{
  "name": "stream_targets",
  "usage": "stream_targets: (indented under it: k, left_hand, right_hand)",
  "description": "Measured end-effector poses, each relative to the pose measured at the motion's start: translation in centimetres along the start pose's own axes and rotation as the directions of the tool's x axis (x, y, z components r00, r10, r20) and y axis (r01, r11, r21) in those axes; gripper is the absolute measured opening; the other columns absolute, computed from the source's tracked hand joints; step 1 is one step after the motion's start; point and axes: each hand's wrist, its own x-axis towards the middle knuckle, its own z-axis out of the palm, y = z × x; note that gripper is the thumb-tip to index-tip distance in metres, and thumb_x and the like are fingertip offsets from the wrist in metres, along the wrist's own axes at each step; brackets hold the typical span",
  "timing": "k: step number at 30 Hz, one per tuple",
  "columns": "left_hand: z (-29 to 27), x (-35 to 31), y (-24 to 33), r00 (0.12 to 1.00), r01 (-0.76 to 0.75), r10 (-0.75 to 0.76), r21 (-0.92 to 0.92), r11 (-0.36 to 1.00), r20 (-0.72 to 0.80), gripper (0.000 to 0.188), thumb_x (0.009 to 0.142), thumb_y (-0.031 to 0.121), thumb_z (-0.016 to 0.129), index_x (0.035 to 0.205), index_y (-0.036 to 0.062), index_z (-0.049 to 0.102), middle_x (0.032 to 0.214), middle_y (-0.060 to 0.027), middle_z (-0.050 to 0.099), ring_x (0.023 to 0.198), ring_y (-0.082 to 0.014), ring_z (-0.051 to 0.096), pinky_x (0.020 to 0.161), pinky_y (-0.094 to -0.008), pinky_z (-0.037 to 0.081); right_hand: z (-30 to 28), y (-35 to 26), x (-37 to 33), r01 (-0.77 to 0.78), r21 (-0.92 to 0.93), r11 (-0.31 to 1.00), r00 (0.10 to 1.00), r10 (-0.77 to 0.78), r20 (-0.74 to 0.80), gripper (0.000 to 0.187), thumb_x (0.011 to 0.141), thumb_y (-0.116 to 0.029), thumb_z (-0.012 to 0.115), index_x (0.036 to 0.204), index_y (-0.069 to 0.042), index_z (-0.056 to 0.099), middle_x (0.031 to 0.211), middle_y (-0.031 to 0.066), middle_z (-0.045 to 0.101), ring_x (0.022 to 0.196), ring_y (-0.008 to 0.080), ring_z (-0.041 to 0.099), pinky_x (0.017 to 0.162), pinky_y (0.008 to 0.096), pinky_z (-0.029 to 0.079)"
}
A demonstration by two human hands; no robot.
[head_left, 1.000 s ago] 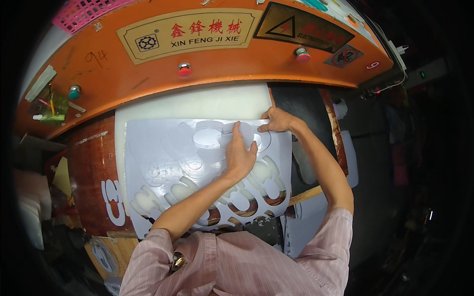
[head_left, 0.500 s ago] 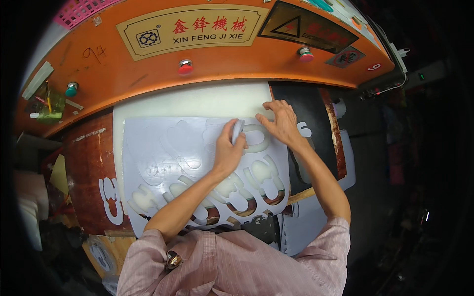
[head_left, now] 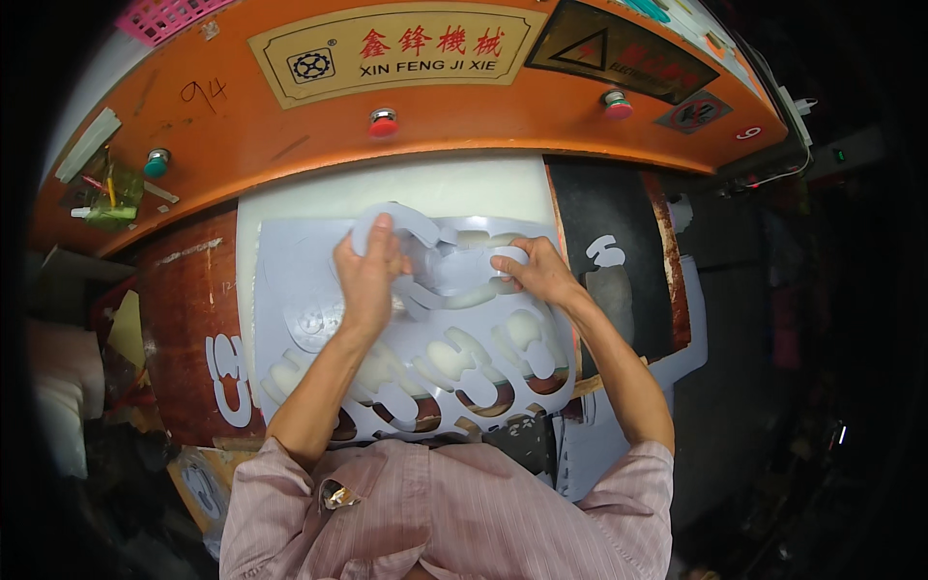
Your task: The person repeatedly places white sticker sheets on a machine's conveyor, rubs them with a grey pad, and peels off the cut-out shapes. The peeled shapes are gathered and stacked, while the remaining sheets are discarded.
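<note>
A pale sheet (head_left: 300,246) with rows of shoe-shaped cut-outs lies on the white cutting board (head_left: 396,184). Above it, my left hand (head_left: 367,285) grips a curved white cut piece (head_left: 411,222), thumb on top. My right hand (head_left: 541,273) pinches the rounded end of a white tongue-shaped cut piece (head_left: 464,271) between thumb and fingers. The middle of these pieces is blurred, and I cannot tell whether they are joined. Below them, holes in the sheet show the brown surface under its near edge.
An orange machine beam (head_left: 300,135) spans the far side, with red (head_left: 384,124) and green (head_left: 157,162) push buttons. White cut pieces lie on the brown board (head_left: 184,309) at left and the black board (head_left: 575,198) at right. A pen holder (head_left: 111,198) hangs far left.
My left hand has moved left, and the narrow, upright-held white piece now shows as a broad curved one. My right hand, spread and free before, has come down and closed on the tongue-shaped piece.
</note>
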Motion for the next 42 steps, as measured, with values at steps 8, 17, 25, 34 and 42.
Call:
stream_targets:
  k: [8,17,25,34,42]
  left_hand:
    - [-8.5,0.6,12.3,0.914,-0.358,0.38,0.154,0.921,-0.143,0.023,0.103,0.021,0.064,0.087,0.0039,0.061,0.069,0.0031,0.044,0.057,-0.0079,0.037,0.059,-0.0283,0.043]
    - [-11.6,1.0,1.5,0.65,-0.584,0.69,0.791,0.185,0.319,0.049,0.094,0.002,0.069,0.142,-0.0031,0.057,0.136,-0.0214,0.065,0.123,-0.0337,0.064,0.105,-0.0418,0.05]
    - [-9.5,5.2,-10.2,0.763,-0.643,0.292,0.63,0.437,0.577,0.076,0.07,-0.008,0.063,0.146,0.0023,0.055,0.11,-0.0236,0.063,0.105,-0.0411,0.056,0.098,-0.049,0.043]
    - [-3.7,2.6,-9.2,0.826,-0.564,0.259,0.71,0.422,0.501,0.065,0.08,-0.006,0.061,0.144,0.0,0.055,0.112,-0.0197,0.062,0.107,-0.038,0.057,0.099,-0.0451,0.045]
    - [-2.9,1.2,-6.8,0.837,-0.546,0.261,0.724,0.421,0.48,0.068,0.084,0.008,0.073,0.147,-0.0006,0.05,0.11,-0.0194,0.06,0.106,-0.0369,0.056,0.098,-0.0471,0.044]
  right_hand:
    - [1.5,1.3,-2.3,-0.012,-0.454,0.891,0.946,-0.137,-0.293,0.03,0.09,-0.021,0.078,0.109,0.002,0.075,0.079,0.0205,0.073,0.075,0.033,0.071,0.073,0.0433,0.056]
    - [10.1,-2.9,0.2,0.095,-0.25,0.964,0.976,-0.139,-0.165,0.031,0.086,-0.024,0.08,0.102,0.001,0.072,0.094,0.0199,0.076,0.081,0.037,0.073,0.077,0.0453,0.058]
    - [7.3,-3.3,7.3,0.049,-0.493,0.869,0.992,-0.1,-0.079,0.036,0.083,-0.03,0.082,0.089,0.005,0.073,0.087,0.0231,0.074,0.083,0.0342,0.074,0.077,0.0451,0.058]
    - [2.5,-6.0,6.2,-0.256,0.111,0.96,0.923,0.208,0.324,0.031,0.087,-0.005,0.077,0.085,0.02,0.058,0.078,0.0255,0.069,0.06,0.0263,0.075,0.043,0.0296,0.056]
    - [5.6,-4.1,6.5,-0.361,0.395,0.845,0.923,0.264,0.28,0.013,0.085,0.004,0.075,0.089,0.012,0.066,0.07,0.0169,0.069,0.052,0.0194,0.065,0.037,0.0261,0.045]
